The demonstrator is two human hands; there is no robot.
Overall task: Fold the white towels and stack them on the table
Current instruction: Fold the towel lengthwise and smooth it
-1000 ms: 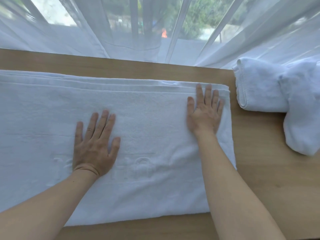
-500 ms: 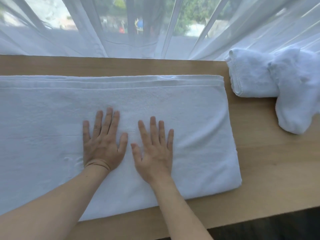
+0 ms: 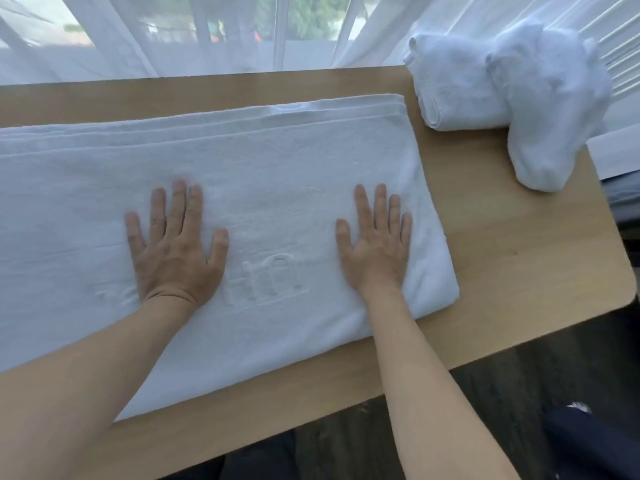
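Towels are the matter in hand, and from the head camera, the only view given, the large white towel (image 3: 242, 202) is seen spread on the wooden table (image 3: 519, 258), already doubled lengthwise, with layered edges stacked along its far side. Its long axis runs left to right across the table; the left end passes out of view, while the right end finishes as a short edge just beside the right hand (image 3: 375, 247). Both hands are laid flat, palms down. The left hand (image 3: 175, 251) is pressed on the middle of the cloth with fingers straight and a little spread; the right hand's fingers are straight and close together, and nothing is pinched by either. An embossed mark (not legible) lies between the two hands. At the table's far right corner, well apart from the flat towel, a rolled white towel (image 3: 453, 91) is touched by a crumpled white towel (image 3: 547, 105). Sheer curtains (image 3: 138, 36) hang behind. The next fold is judged to run crosswise, and the free right edge is nearer the right hand.
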